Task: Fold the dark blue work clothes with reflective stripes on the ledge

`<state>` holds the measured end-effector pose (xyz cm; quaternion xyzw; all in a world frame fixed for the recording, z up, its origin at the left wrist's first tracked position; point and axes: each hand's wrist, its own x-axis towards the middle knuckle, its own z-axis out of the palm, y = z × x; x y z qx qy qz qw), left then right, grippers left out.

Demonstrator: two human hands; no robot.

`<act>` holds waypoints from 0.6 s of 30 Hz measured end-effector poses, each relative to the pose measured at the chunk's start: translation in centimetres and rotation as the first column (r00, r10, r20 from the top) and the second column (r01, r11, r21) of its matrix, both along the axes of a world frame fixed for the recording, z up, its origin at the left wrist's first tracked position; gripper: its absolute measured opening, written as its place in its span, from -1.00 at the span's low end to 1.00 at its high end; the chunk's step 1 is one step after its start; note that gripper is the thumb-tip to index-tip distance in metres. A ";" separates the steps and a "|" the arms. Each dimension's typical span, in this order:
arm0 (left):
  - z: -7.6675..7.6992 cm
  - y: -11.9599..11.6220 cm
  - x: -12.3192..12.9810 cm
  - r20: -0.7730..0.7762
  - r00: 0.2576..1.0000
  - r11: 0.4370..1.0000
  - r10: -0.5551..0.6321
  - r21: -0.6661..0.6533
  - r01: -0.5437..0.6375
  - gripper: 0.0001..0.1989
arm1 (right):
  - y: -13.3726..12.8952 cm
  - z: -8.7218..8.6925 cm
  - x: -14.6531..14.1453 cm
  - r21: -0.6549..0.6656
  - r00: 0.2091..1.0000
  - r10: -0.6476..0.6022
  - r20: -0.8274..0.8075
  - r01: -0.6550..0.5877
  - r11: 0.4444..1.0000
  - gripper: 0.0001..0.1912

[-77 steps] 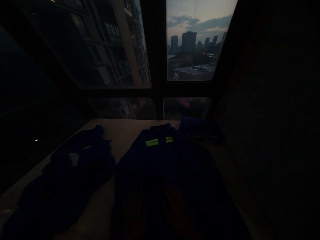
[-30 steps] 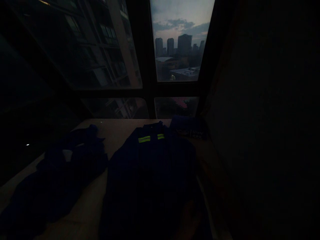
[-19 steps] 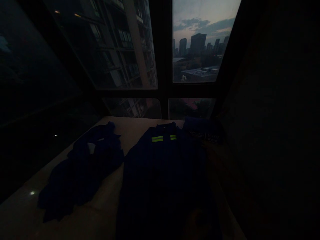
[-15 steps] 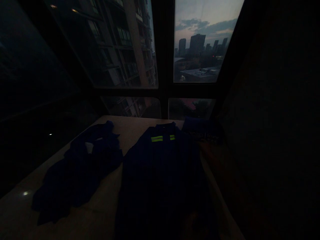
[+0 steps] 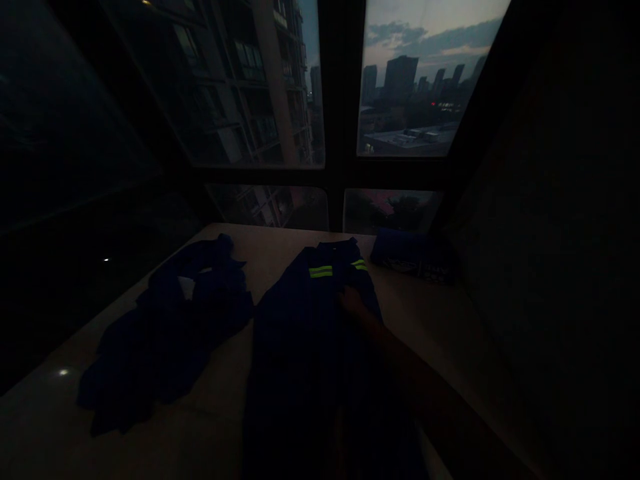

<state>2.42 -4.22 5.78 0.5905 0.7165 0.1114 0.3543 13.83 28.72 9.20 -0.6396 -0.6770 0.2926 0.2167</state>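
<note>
A dark blue work jacket (image 5: 300,333) with yellow-green reflective strips lies spread on the pale surface, collar towards the window. From the lower right my right arm reaches across it. My right hand (image 5: 351,300) rests on the jacket's chest below the strips, fingers curled in on the cloth. Low in the middle, a faint brownish streak over the jacket may be part of my left arm; it is too dark to make out a hand. The jacket's lower part sinks into darkness.
Left of the jacket lies a crumpled blue garment (image 5: 165,340) with a white patch. A folded dark blue bundle (image 5: 413,257) with pale lettering sits at the back right. Window frames (image 5: 340,120) rise behind the pale surface (image 5: 270,233), and a dark wall (image 5: 540,267) stands to the right.
My right hand has moved left from the jacket's right edge onto its chest. The jacket's right side now lies further in, baring more surface there. The view has shifted slightly.
</note>
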 end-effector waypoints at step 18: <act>-3.9 2.4 3.1 -0.313 0.873 0.862 -0.373 0.230 0.451 -0.43 | -4.6 -2.8 -0.2 0.156 0.968 0.234 0.093 -0.246 0.957 -0.45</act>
